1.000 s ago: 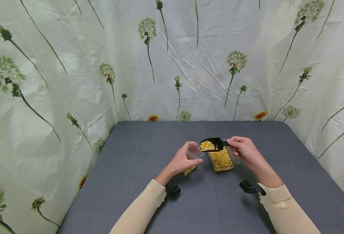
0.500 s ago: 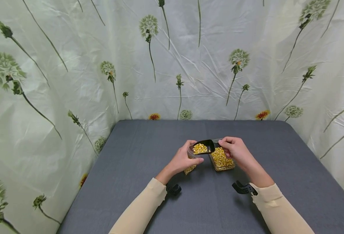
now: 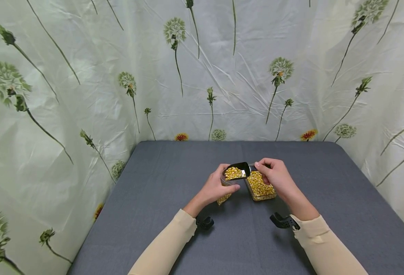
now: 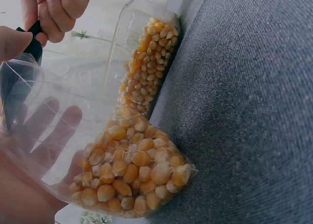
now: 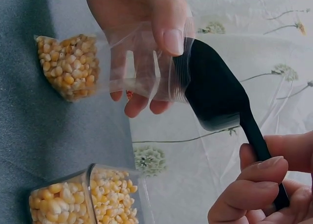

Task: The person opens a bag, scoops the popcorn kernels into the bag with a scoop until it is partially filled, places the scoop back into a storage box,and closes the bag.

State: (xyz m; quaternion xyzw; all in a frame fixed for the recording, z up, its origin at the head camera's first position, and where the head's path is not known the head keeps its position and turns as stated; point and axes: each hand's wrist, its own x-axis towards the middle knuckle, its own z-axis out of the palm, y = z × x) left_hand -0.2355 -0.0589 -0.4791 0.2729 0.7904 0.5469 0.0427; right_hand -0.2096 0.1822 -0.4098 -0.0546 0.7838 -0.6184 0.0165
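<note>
My left hand (image 3: 215, 189) holds a clear zip-top plastic bag (image 4: 132, 170) near its mouth, fingers and thumb around the sides. Corn kernels fill the bag's lower part, which rests on or just above the cloth. With my right hand (image 3: 279, 179) I grip the handle of a black scoop (image 5: 215, 84). The scoop's front edge lies inside the bag's mouth, and a load of kernels (image 3: 233, 173) sits in it. Just right of the bag stands a clear rectangular container (image 5: 91, 194) of corn kernels, partly hidden beneath my right hand in the head view.
Grey cloth covers the table (image 3: 174, 168). Behind it and along the sides hangs a pale curtain (image 3: 236, 114) printed with dandelions. A black strap mount (image 3: 284, 221) sits on my right wrist and another (image 3: 205, 223) on my left.
The scoop has travelled left from over the container into the bag's mouth, with the kernels still in it. My left hand and the bag have hardly moved.
</note>
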